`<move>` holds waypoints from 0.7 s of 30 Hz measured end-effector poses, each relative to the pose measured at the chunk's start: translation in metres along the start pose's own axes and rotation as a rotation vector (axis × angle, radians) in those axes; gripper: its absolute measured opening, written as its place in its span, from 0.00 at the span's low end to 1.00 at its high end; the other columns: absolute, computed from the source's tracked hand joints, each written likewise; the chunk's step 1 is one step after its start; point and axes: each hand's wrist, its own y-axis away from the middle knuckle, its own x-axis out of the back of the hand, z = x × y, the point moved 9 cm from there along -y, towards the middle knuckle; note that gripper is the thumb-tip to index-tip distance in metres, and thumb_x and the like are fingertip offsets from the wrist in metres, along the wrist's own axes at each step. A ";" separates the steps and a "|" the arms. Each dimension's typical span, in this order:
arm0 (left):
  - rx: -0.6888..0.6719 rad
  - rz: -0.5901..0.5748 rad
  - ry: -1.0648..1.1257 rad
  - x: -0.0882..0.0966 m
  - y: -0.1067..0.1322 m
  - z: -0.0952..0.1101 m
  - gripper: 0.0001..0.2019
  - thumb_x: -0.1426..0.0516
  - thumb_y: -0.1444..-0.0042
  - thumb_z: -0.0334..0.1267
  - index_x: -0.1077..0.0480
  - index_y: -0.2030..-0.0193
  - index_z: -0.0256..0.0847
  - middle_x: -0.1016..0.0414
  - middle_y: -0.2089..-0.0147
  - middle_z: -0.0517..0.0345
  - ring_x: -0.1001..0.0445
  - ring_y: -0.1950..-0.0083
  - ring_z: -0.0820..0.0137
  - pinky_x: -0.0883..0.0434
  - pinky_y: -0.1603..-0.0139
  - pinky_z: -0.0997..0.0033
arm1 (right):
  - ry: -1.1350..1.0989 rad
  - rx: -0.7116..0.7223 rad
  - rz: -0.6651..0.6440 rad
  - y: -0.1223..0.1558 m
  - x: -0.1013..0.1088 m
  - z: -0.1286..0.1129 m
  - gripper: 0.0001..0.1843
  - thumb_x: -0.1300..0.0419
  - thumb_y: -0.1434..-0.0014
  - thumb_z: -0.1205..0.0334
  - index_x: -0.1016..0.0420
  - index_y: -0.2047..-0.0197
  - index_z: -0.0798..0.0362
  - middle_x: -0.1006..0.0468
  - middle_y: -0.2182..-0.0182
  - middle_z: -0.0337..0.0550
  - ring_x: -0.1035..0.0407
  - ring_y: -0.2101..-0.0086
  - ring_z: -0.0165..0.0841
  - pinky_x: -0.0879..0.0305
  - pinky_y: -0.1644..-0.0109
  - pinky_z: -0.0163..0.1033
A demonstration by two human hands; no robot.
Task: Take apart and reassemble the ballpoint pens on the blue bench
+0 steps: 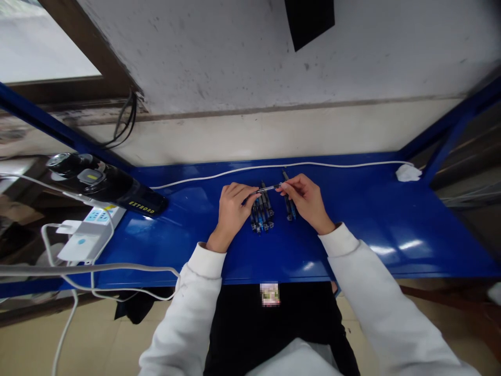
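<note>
Both my hands hold one thin pen (267, 189) level above a blue shelf (376, 219). My left hand (231, 210) pinches its left end with curled fingers. My right hand (306, 199) pinches its right end. Directly under the held pen lies a bundle of several dark pens (261, 215) with blue tips. Two more pens (290, 207) lie just to the right of the bundle, partly under my right hand.
A white cable (219, 173) runs along the back of the shelf to a white plug (407, 172) at the right. A black device (105, 184) and a white power strip (92, 232) with cables sit at the left. A wall rises behind the shelf.
</note>
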 end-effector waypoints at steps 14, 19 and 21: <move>0.019 -0.034 0.004 -0.002 0.001 -0.002 0.07 0.34 0.25 0.43 0.14 0.49 0.47 0.09 0.51 0.54 0.17 0.50 0.58 0.30 0.46 0.50 | 0.228 0.089 -0.108 0.004 -0.005 -0.010 0.26 0.37 0.24 0.35 0.16 0.61 0.48 0.16 0.70 0.41 0.22 0.69 0.36 0.27 0.61 0.42; -0.001 -0.048 0.023 -0.004 0.000 0.002 0.06 0.34 0.25 0.42 0.15 0.49 0.47 0.09 0.52 0.55 0.16 0.50 0.58 0.29 0.45 0.51 | 0.273 0.058 -0.091 0.004 -0.004 -0.008 0.34 0.41 0.23 0.31 0.23 0.71 0.49 0.26 0.79 0.37 0.31 0.77 0.33 0.35 0.68 0.41; -0.021 -0.035 0.028 -0.004 0.000 0.004 0.05 0.33 0.26 0.41 0.15 0.49 0.46 0.10 0.52 0.55 0.16 0.50 0.58 0.29 0.46 0.51 | 0.264 0.068 -0.084 0.005 -0.004 -0.007 0.32 0.41 0.22 0.33 0.22 0.69 0.49 0.25 0.77 0.38 0.30 0.76 0.33 0.34 0.67 0.41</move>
